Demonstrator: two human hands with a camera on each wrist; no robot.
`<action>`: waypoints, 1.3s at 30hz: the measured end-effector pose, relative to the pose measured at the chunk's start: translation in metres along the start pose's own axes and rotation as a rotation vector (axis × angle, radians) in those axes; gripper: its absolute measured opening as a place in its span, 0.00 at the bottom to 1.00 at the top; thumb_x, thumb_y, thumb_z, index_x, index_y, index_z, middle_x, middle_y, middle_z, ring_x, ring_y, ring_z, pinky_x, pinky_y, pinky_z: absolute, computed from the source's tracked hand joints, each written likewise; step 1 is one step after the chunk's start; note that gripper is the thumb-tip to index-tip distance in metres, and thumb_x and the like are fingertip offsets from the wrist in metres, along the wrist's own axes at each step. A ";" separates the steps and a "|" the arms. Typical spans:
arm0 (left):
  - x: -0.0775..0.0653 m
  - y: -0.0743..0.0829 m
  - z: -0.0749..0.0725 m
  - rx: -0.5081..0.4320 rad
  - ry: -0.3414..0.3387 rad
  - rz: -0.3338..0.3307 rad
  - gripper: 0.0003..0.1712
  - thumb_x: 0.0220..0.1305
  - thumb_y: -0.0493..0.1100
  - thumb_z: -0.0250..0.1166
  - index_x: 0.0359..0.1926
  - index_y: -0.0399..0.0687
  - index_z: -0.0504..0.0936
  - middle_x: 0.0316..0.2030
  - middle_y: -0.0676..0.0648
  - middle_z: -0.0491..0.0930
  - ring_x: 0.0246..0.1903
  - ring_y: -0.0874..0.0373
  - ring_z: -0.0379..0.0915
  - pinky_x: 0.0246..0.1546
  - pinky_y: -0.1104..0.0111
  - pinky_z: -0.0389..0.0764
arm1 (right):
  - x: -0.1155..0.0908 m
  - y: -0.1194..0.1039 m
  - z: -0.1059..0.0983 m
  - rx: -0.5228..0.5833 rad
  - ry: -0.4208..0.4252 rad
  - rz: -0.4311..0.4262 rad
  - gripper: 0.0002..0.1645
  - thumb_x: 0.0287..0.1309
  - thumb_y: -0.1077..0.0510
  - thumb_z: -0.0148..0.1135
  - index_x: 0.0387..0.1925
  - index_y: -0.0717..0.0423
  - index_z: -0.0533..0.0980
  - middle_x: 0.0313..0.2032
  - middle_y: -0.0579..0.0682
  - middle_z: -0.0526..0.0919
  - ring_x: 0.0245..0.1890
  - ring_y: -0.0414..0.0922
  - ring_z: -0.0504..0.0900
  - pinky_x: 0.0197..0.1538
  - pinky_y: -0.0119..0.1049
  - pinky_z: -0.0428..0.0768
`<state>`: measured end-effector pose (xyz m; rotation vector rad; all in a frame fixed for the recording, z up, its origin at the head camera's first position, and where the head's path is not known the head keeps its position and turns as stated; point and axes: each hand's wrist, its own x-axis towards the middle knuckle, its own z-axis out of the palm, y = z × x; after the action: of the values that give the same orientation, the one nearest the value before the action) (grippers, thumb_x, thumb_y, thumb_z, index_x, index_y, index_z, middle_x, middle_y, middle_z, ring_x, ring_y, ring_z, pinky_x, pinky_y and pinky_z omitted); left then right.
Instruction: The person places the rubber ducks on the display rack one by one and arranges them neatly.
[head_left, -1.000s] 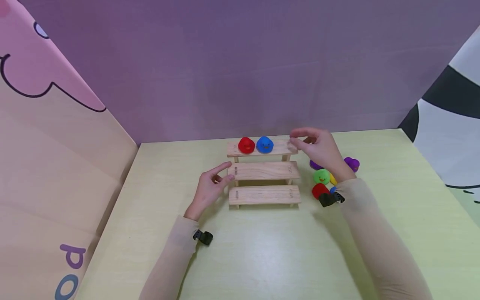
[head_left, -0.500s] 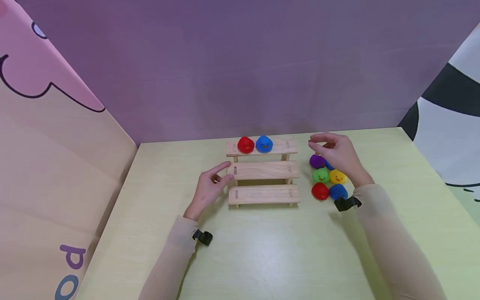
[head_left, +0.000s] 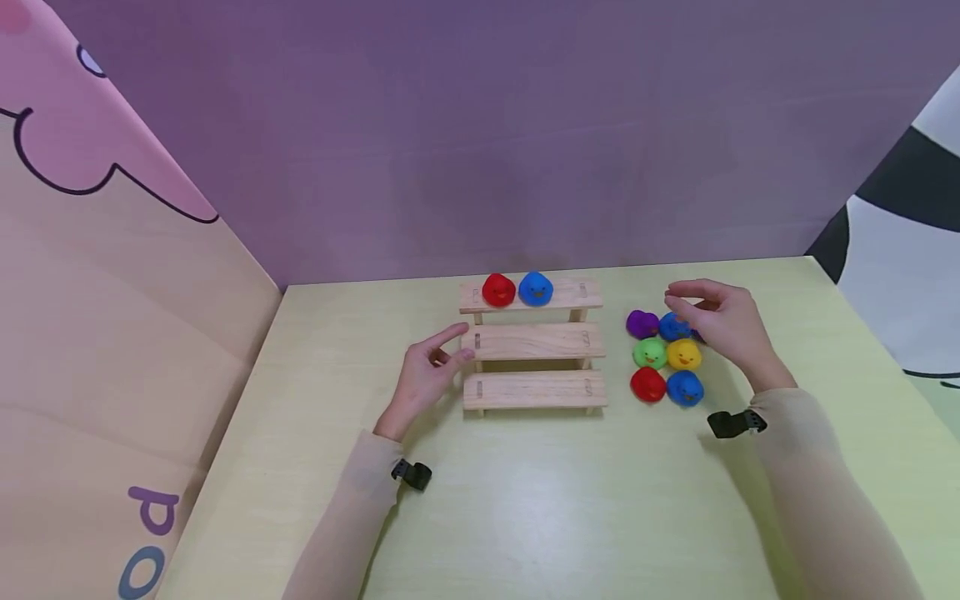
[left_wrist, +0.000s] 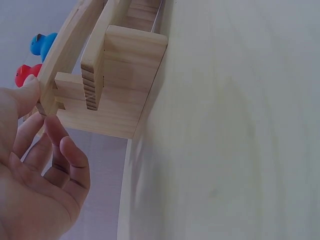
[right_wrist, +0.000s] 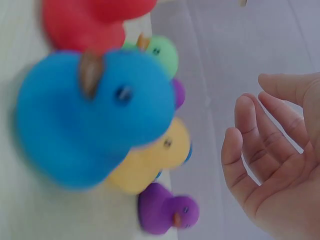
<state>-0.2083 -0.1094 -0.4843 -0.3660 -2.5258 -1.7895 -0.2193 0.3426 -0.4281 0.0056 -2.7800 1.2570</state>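
Note:
My left hand [head_left: 426, 375] pinches the left end of the middle plank of a three-step wooden stand [head_left: 534, 390], thumb and fingers on either side of the edge in the left wrist view. A red rubber duck [head_left: 498, 290] and a blue rubber duck [head_left: 536, 288] sit side by side on the top step. My right hand [head_left: 723, 325], fingers loosely bent and holding nothing, hovers above the back of a duck cluster. Near it are a blue duck [head_left: 673, 326] and a purple duck [right_wrist: 167, 210], partly hidden in the head view.
Also in the cluster, right of the stand, are another purple duck [head_left: 642, 324], a green duck [head_left: 650, 354], a yellow duck [head_left: 684, 354], a red duck [head_left: 648, 384] and a front blue duck [head_left: 686, 388]. A purple backdrop [head_left: 450, 150] rises behind the table [head_left: 510, 508].
My right hand has moved from the top step's right end rightward over the ducks, uncovering several of them. The left hand keeps its place at the stand.

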 end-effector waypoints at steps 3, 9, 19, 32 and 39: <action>0.001 0.000 0.001 0.005 0.001 0.005 0.26 0.73 0.45 0.71 0.69 0.53 0.83 0.38 0.35 0.82 0.30 0.58 0.71 0.24 0.73 0.68 | -0.003 0.011 -0.005 -0.009 0.003 0.027 0.33 0.74 0.35 0.61 0.68 0.51 0.80 0.42 0.15 0.75 0.42 0.30 0.78 0.40 0.24 0.80; 0.001 0.001 0.002 0.004 -0.004 0.003 0.26 0.73 0.45 0.71 0.70 0.54 0.82 0.40 0.35 0.81 0.31 0.58 0.70 0.24 0.73 0.68 | -0.007 0.032 -0.013 -0.061 0.047 0.094 0.35 0.76 0.35 0.58 0.68 0.56 0.78 0.49 0.36 0.85 0.36 0.26 0.77 0.38 0.24 0.76; 0.001 0.001 0.001 -0.013 0.009 -0.001 0.25 0.73 0.46 0.72 0.69 0.54 0.83 0.37 0.34 0.82 0.30 0.59 0.71 0.25 0.73 0.69 | -0.014 0.057 -0.020 -0.070 0.022 0.218 0.39 0.78 0.36 0.54 0.75 0.58 0.71 0.73 0.69 0.71 0.43 0.37 0.80 0.37 0.22 0.75; 0.000 0.001 0.001 -0.008 0.007 -0.008 0.25 0.73 0.46 0.71 0.69 0.54 0.83 0.38 0.34 0.81 0.30 0.58 0.71 0.25 0.73 0.69 | -0.015 0.074 -0.016 0.024 -0.021 0.213 0.39 0.78 0.37 0.56 0.76 0.59 0.69 0.68 0.62 0.73 0.35 0.31 0.83 0.39 0.24 0.80; 0.000 0.001 0.001 -0.005 0.004 -0.013 0.25 0.73 0.46 0.71 0.69 0.55 0.83 0.38 0.35 0.81 0.31 0.57 0.71 0.25 0.73 0.69 | -0.018 0.074 -0.016 0.030 -0.041 0.212 0.39 0.79 0.40 0.56 0.76 0.61 0.68 0.68 0.63 0.72 0.35 0.32 0.83 0.40 0.24 0.81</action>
<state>-0.2082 -0.1083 -0.4833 -0.3461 -2.5276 -1.7993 -0.2035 0.4026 -0.4744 -0.2718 -2.8582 1.3581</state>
